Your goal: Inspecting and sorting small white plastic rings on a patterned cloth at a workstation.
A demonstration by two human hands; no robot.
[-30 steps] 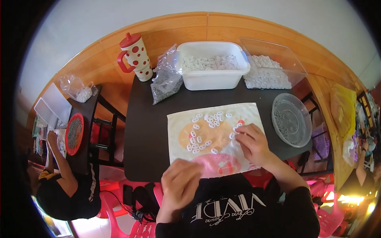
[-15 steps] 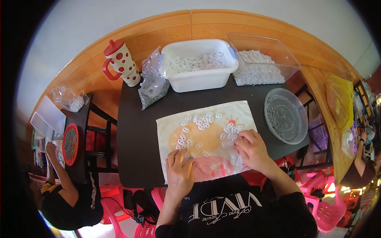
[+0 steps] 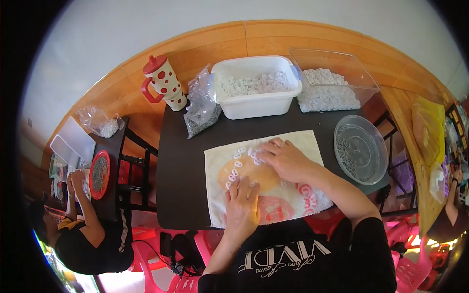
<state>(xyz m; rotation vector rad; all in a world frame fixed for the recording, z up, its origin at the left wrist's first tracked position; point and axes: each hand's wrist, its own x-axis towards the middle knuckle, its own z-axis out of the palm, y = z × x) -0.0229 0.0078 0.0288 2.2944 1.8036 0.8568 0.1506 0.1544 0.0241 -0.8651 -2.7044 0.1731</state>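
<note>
Several small white pieces [image 3: 234,173] lie loose on a printed towel [image 3: 312,146] spread over the dark table [image 3: 181,161], most of those in sight forming an uneven arc on its left half. The left hand [image 3: 242,205] rests palm down at the arc's lower end, its fingers a little apart and their tips near the pieces; whether any is caught beneath, I cannot tell. The right hand [image 3: 286,158] lies across the upper middle, its fingers bent with the tips over another cluster; their grip is hidden. The step in hand looks like gathering or arranging these pieces by touch. The next move probably calls for light, flat fingertips, drawing pieces along without rucking the cloth or flicking any off its edge. Beyond the towel stands a white tub [image 3: 259,108] with similar pieces inside.
</note>
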